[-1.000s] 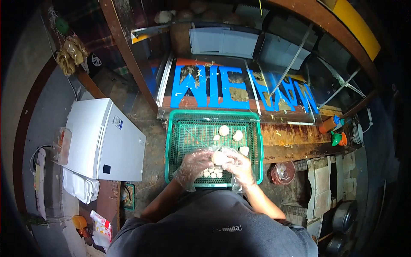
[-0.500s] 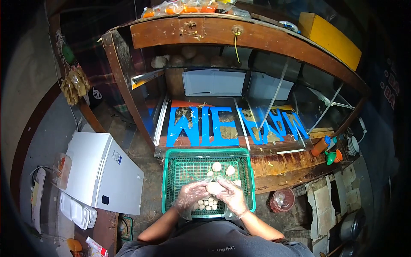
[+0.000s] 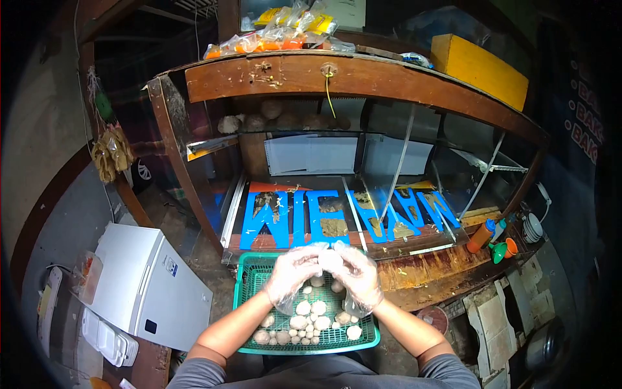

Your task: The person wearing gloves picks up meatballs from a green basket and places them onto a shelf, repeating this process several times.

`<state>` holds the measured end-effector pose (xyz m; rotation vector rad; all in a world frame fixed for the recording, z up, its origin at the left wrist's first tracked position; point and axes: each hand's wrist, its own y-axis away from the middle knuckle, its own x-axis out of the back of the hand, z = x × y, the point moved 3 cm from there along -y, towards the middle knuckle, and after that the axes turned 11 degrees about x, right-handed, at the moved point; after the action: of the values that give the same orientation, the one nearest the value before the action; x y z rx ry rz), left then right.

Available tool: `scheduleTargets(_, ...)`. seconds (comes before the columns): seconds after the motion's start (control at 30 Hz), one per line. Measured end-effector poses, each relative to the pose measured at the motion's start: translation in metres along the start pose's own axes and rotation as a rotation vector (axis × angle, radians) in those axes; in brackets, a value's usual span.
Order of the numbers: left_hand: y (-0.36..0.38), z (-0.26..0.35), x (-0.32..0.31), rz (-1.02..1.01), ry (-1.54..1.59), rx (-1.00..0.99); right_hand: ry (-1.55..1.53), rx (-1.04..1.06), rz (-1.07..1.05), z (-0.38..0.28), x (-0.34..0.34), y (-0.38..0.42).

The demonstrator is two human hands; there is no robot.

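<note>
Both my hands wear clear plastic gloves and are raised over the back part of a green plastic basket (image 3: 256, 285). Between the fingertips of my left hand (image 3: 297, 272) and my right hand (image 3: 357, 277) is a pale, roundish meatball (image 3: 330, 261), gripped from both sides. Below them, more meatballs (image 3: 299, 322) of large and small sizes lie on the basket's mesh bottom, mostly toward its near side. A few sit partly hidden behind my hands and wrists.
A wood-and-glass stall case (image 3: 363, 81) with blue lettering stands just beyond the basket. To the left is a white chest freezer (image 3: 139, 279) with foam boxes (image 3: 107, 337) near it. Bottles (image 3: 481, 236), a green funnel (image 3: 497, 251) and a pail (image 3: 433, 319) are at right.
Both hands have moved up and away from my body with the meatball still between them. More meatballs now show in the basket's near part. The head view has tilted upward.
</note>
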<state>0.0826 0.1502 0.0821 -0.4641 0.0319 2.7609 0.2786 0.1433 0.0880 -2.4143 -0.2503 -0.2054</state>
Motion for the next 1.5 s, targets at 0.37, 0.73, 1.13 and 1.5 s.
scheduleTargets(0.37,-0.163,0.055,0.001,0.212,-0.307,-0.484,0.051,0.321,0.271,0.089,0.038,-0.156)
scheduleTargets(0.73,-0.243,0.111,-0.02,0.389,-0.413,-0.6,0.046,0.364,0.395,0.104,0.072,-0.258)
scheduleTargets(1.13,-0.328,0.115,-0.008,0.304,-0.203,-0.552,0.338,0.456,0.405,0.143,0.093,-0.325)
scheduleTargets(1.5,-0.312,0.13,-0.024,0.449,-0.493,-0.56,0.209,0.312,0.474,0.131,0.084,-0.333)
